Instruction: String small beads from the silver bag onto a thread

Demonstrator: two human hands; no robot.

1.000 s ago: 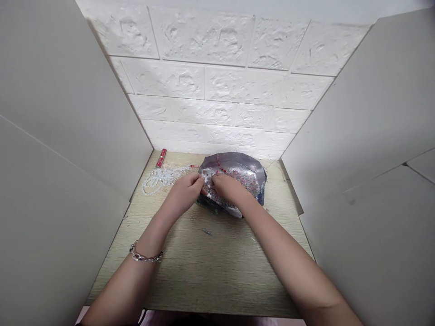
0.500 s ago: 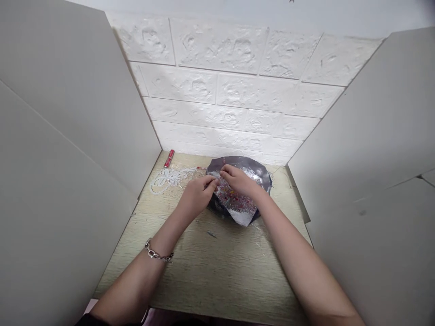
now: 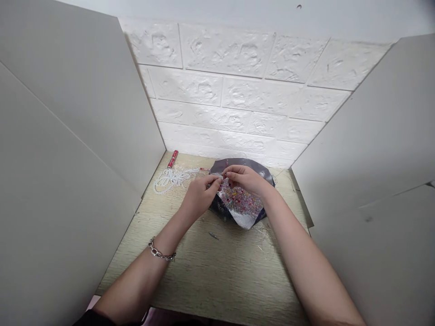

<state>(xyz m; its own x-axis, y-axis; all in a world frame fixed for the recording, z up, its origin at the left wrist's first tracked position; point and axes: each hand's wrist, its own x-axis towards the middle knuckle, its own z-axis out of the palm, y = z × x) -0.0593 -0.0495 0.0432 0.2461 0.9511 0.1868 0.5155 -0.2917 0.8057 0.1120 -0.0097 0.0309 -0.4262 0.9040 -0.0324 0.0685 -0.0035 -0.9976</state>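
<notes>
Over a dark, foil-lined bag [image 3: 245,221] full of small coloured beads [image 3: 239,199], my two hands almost meet at the fingertips. My left hand [image 3: 203,190] is closed in a pinch at the bag's left rim; what it pinches is too small to make out. Thumb and fingers of my right hand [image 3: 245,179] are also pinched, just right of the left fingertips, and anything between them is too fine to name. Left of the hands lies a heap of strung white beads [image 3: 170,177], with a short row of red beads [image 3: 204,169] reaching toward the bag.
A red tube [image 3: 173,159] lies at the back left corner of the wooden table [image 3: 217,276]. A small thin grey piece [image 3: 213,235] rests in front of the bag. Grey panels [image 3: 68,136] flank the table, and a white brick-patterned wall [image 3: 238,90] stands behind.
My right hand has come down from above the beads and its fingertips now sit close beside my left ones. The whole view has shifted slightly.
</notes>
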